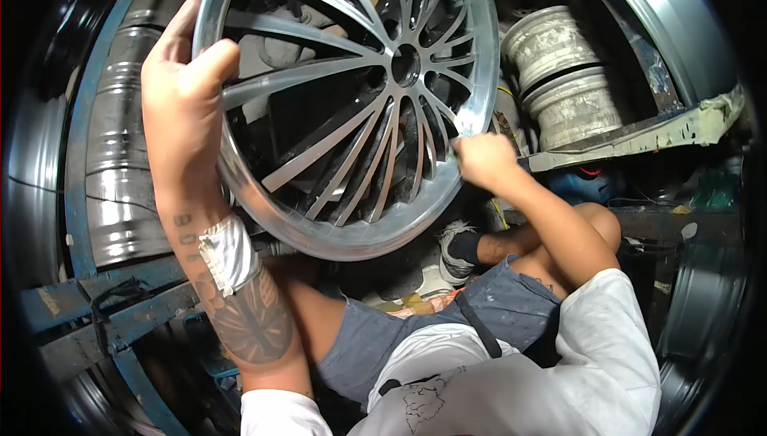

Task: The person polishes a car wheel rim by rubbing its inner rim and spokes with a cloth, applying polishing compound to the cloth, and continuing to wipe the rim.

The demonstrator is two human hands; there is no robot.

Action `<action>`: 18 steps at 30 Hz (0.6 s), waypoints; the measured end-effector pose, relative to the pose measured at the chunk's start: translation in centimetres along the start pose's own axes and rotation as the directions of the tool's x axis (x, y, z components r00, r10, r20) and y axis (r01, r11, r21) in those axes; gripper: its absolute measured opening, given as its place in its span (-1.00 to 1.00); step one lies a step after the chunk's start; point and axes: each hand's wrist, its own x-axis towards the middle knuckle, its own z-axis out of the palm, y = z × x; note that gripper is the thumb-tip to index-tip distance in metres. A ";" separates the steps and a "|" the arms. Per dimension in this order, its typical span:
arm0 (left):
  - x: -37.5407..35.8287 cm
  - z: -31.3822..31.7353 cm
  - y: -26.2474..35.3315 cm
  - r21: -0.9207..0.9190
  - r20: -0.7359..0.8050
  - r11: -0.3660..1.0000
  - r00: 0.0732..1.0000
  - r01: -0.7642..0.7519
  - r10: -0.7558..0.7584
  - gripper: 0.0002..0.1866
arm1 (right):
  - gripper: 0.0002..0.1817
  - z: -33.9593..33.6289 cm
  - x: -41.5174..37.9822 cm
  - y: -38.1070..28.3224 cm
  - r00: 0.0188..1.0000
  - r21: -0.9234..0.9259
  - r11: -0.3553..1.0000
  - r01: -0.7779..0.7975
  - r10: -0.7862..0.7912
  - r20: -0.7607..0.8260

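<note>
A large alloy wheel rim (351, 246) with polished silver spokes and dark gaps stands tilted in front of me, above my lap. My left hand (190, 76) is wrapped round its left edge, thumb over the front lip. At the lower right of the rim, my right hand (487, 161) is closed in a fist against the inner lip, beside a bright reflection. A small dark greenish bit shows at its fingertips, too little to name. The palm side of the right hand is hidden.
Worn wheel rims (551, 40) are stacked on a rack at the right, behind a ledge with peeling pale covering (639, 134). More silver rims (120, 156) stand in a blue metal frame (78, 188) at the left. My shoe (458, 254) is below the wheel.
</note>
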 end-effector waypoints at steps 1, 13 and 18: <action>-0.1 0.4 0.4 -0.015 -0.024 1.000 1.000 -0.013 0.013 -0.29 | -0.72 -0.6 -0.7 -0.7 1.000 0.032 0.999 0.018 -0.018 0.012; 0.1 -1.0 -0.9 -0.133 -0.040 0.987 0.994 0.093 -0.099 -0.22 | -0.77 -0.3 -0.8 -0.5 1.000 0.043 0.999 -0.001 0.003 -0.031; 0.1 -0.6 -0.6 -0.168 -0.062 0.980 0.991 0.103 -0.115 -0.27 | -0.65 -1.2 -0.2 0.9 0.998 0.210 0.977 -0.042 0.031 0.056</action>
